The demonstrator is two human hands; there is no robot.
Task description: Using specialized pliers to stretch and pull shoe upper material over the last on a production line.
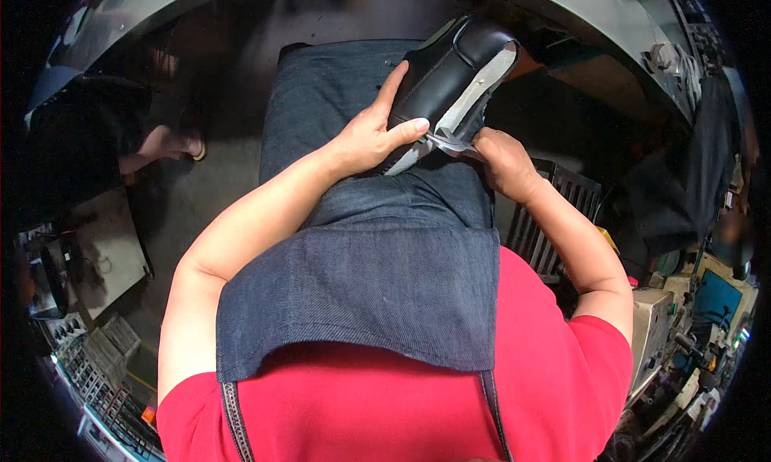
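A black leather shoe (pixel 434 85) lies tilted across my lap, its pale grey-white underside strip (pixel 480 86) facing right. My left hand (pixel 373 137) grips it from the left, thumb pressed on the near part and a finger stretched along its side. Closed beside the shoe's near right edge, my right hand (pixel 506 165) holds a silvery, blade-like metal tool (pixel 454 145). The tool's tip meets the shoe close to my left thumb; its handle is hidden in my fist, so its exact kind does not show. A dark denim apron (pixel 361 293) covers my lap.
A metal bench edge (pixel 594 4) curves across the far side. A slatted dark crate (pixel 554 213) stands right of my lap. Machinery (pixel 699 317) fills the right side. At the left are another person's foot (pixel 173 145), a pale board (pixel 100 245) and wire racks (pixel 100 390).
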